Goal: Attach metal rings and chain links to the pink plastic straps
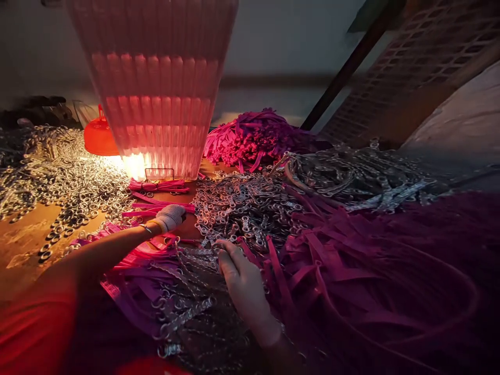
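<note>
My left hand (171, 218), in a pale knitted glove, is closed at the right end of some pink straps (146, 206) on the table; what its fingers hold is hidden. My right hand (242, 278) is bare, with its fingertips bent together around a small metal ring (217, 246). It hovers at the lower edge of a heap of metal ring pieces (250, 203). Under and between the hands lie braided cords with rings (195, 307) and more magenta straps (136, 281).
A red lamp (100, 136) glows beside a tall ribbed translucent panel (156, 99). Metal rings (74, 166) are spread at the left. Magenta straps form a back pile (258, 138) and a large right pile (375, 271). Braided cords (347, 172) lie at the back right.
</note>
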